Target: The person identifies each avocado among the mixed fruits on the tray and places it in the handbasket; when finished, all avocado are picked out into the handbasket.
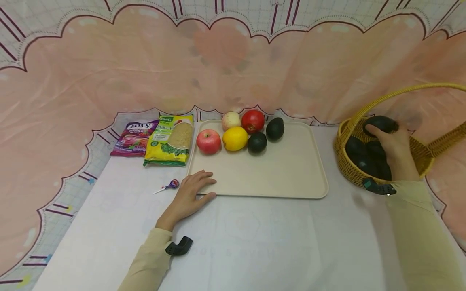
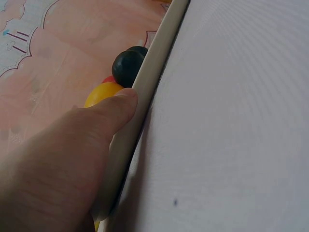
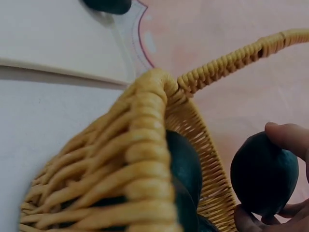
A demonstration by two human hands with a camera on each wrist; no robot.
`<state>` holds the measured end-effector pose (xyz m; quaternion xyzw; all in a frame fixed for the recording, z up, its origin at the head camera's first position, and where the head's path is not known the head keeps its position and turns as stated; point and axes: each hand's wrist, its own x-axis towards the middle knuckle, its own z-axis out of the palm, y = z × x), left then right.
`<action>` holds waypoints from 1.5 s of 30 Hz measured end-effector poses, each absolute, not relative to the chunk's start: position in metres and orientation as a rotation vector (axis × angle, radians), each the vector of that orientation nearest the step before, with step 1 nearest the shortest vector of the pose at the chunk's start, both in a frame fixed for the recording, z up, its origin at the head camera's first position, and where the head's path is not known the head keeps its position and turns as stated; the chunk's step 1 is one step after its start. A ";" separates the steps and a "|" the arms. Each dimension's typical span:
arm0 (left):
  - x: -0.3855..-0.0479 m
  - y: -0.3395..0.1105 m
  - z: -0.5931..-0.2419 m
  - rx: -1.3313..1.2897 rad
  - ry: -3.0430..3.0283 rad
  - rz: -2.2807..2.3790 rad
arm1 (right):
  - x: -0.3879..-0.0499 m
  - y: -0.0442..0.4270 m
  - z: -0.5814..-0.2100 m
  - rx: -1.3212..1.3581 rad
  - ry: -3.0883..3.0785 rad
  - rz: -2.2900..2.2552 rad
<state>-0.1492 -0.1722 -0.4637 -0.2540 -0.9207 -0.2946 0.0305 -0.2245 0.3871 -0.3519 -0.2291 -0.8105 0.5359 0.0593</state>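
Observation:
My right hand (image 1: 397,147) holds a dark green avocado (image 1: 382,122) at the opening of a yellow wicker basket (image 1: 342,155). In the right wrist view, thumb and fingers grip this avocado (image 3: 263,176) from opposite sides, above the basket's inner wall. Several more avocados (image 1: 358,155) lie inside, beneath the hand. My left hand (image 1: 191,194) rests with spread fingers on the front left corner of a cream tray (image 1: 262,178). Its thumb (image 2: 126,99) lies on the tray's rim in the left wrist view. Two avocados (image 1: 275,129) sit at the back of the tray.
Beside those avocados on the tray are a red apple (image 1: 208,141), a yellow lemon (image 1: 235,138), a pomegranate (image 1: 253,121) and a pale round fruit (image 1: 231,120). Left of it lie a purple candy bag (image 1: 132,139), a yellow-green pasta bag (image 1: 170,141) and a lollipop (image 1: 174,184). The basket's handle (image 1: 400,92) arches high.

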 end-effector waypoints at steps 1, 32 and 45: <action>-0.149 -0.172 -0.464 -0.782 -2.838 -0.909 | -0.227 0.388 -0.352 -0.707 -2.465 1.619; -0.148 -0.173 -0.464 -0.774 -2.838 -0.937 | -0.248 0.408 -0.372 -0.671 -3.103 0.840; -0.149 -0.174 -0.467 -0.777 -2.823 -0.937 | -0.245 0.402 -0.368 -0.626 -3.144 0.839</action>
